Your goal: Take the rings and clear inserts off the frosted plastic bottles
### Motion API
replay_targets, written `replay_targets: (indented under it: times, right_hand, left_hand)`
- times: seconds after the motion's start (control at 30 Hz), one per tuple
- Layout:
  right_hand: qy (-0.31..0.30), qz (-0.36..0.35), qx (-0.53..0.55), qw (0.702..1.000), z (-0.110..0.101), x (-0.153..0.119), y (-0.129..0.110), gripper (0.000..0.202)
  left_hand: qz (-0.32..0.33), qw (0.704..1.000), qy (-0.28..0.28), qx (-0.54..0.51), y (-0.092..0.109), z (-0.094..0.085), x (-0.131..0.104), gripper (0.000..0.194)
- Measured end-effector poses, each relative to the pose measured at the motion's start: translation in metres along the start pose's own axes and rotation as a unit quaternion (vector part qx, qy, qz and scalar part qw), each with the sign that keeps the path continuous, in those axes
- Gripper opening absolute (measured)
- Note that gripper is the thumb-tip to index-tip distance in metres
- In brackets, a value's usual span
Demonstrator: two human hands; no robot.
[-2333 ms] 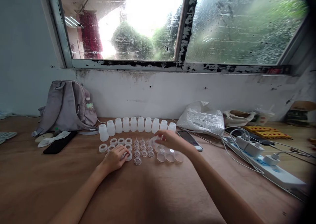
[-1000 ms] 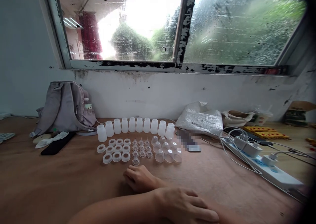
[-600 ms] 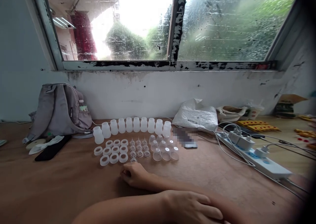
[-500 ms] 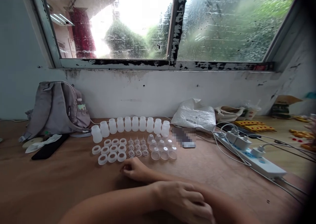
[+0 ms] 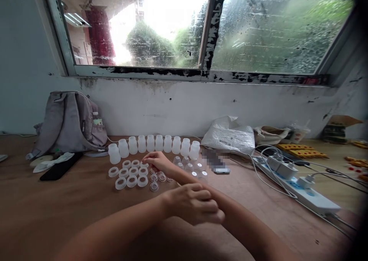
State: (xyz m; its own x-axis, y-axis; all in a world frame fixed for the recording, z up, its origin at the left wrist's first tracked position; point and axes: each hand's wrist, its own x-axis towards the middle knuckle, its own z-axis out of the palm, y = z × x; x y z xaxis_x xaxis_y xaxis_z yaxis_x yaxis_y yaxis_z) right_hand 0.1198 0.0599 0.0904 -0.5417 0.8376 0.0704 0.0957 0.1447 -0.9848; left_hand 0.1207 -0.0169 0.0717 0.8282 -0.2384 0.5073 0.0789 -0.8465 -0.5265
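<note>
My right hand (image 5: 157, 161) reaches over the clear silicone nipples (image 5: 162, 177), its fingers loosely stretched and pointing left, the fingertips close to the back row of white screw rings (image 5: 133, 171). It hides part of the nipples. One nipple (image 5: 154, 186) lies apart at the front. My left hand (image 5: 195, 204) is closed, fingers curled, against my right forearm; no object shows in it. Behind the rings a curved row of several frosted baby bottles (image 5: 141, 144) stands upright without lids. Clear dome caps (image 5: 188, 166) stand right of the nipples, partly behind my right forearm.
A grey backpack (image 5: 69, 119) and a black phone-like slab (image 5: 61, 166) are at the left. At right lie a silver bag (image 5: 230, 135), a phone (image 5: 222, 171), a white power strip (image 5: 319, 203) with cables, and yellow parts (image 5: 301, 151). The wall and window stand behind.
My right hand has moved away from me, from the front of the nipples to their back row. My left hand has shifted up and left. One nipple now lies nearer the front.
</note>
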Motion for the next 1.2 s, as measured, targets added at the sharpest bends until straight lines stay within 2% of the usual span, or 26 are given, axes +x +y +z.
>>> replay_targets:
  times: [0.13, 0.2, 0.3, 0.4, 0.5, 0.57, 0.67, 0.77, 0.87, 1.03, 1.2]
  right_hand:
    - [0.078, -0.017, -0.040, 0.996, -0.023, -0.014, 0.020, 0.014]
    - [0.127, -0.054, -0.070, 0.988, -0.033, -0.027, 0.032, 0.014]
    - [0.172, -0.109, -0.173, 0.964, -0.039, -0.052, 0.049, 0.014]
    - [0.151, -0.131, -0.300, 0.933, -0.037, -0.077, 0.067, 0.013]
    - [0.098, -0.156, -0.406, 0.895, -0.033, -0.094, 0.083, 0.015]
    - [0.075, -0.164, -0.443, 0.878, -0.030, -0.100, 0.089, 0.017]
    - [0.071, -0.161, -0.460, 0.871, -0.028, -0.103, 0.089, 0.018]
    - [0.068, -0.167, -0.474, 0.862, -0.026, -0.104, 0.083, 0.018]
    - [0.036, -0.179, -0.492, 0.851, -0.020, -0.104, 0.074, 0.022]
    - [-0.050, -0.184, -0.532, 0.825, -0.009, -0.105, 0.067, 0.043]
    - [-0.075, -0.155, -0.530, 0.830, -0.007, -0.102, 0.069, 0.047]
  left_hand:
    - [-0.099, 0.993, -0.052, 0.026, -0.010, -0.012, -0.067, 0.011]
    - [-0.174, 0.982, -0.065, 0.034, -0.011, -0.018, -0.099, 0.009]
    - [-0.289, 0.955, -0.057, 0.035, -0.011, -0.026, -0.135, 0.014]
    - [-0.409, 0.910, -0.038, 0.044, -0.010, -0.029, -0.156, 0.016]
    - [-0.476, 0.877, -0.057, 0.035, -0.010, -0.031, -0.165, 0.018]
    - [-0.492, 0.867, -0.079, 0.023, -0.010, -0.033, -0.167, 0.016]
    - [-0.498, 0.861, -0.104, 0.015, -0.010, -0.037, -0.168, 0.012]
    - [-0.484, 0.866, -0.129, 0.004, -0.009, -0.040, -0.167, 0.012]
    - [-0.465, 0.874, -0.142, -0.012, -0.007, -0.041, -0.165, 0.011]
    - [-0.453, 0.881, -0.135, -0.018, -0.006, -0.041, -0.162, 0.010]
    - [-0.459, 0.883, -0.091, -0.011, -0.007, -0.040, -0.163, 0.010]
